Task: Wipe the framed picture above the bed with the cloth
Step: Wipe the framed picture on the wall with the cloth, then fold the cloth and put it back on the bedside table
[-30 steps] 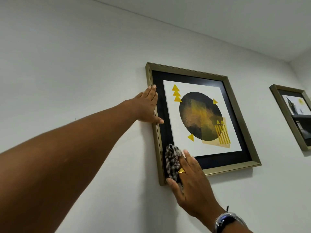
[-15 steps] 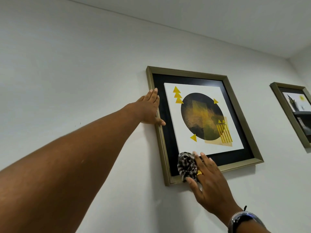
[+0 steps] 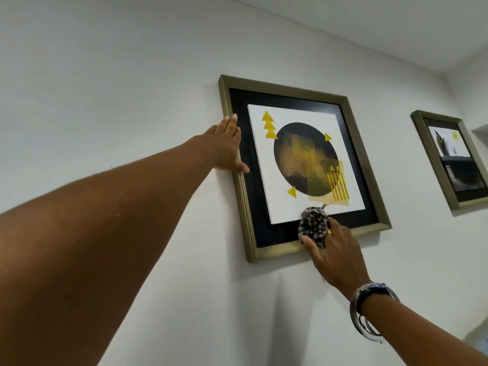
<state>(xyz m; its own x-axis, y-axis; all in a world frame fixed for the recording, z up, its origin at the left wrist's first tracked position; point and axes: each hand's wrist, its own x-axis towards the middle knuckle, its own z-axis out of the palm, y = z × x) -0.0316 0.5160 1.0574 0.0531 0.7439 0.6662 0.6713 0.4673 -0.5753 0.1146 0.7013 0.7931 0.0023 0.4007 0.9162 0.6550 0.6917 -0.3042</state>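
The framed picture hangs on the white wall, with a brass-coloured frame, black mat and a dark circle with yellow triangles on white. My left hand lies flat against the frame's left edge, fingers pointing up and thumb on the frame. My right hand presses a bunched black-and-white checked cloth against the lower part of the picture, over the black mat and the bottom edge of the white print. A gold ring shows on that hand and a watch on its wrist.
A second, smaller framed picture hangs to the right on the same wall, near the room's corner. The ceiling slopes across the top right. The wall on the left is bare white.
My right hand has slid the cloth to the right along the lower part of the picture, from the bottom-left corner toward the bottom middle. My left hand has stayed on the left edge.
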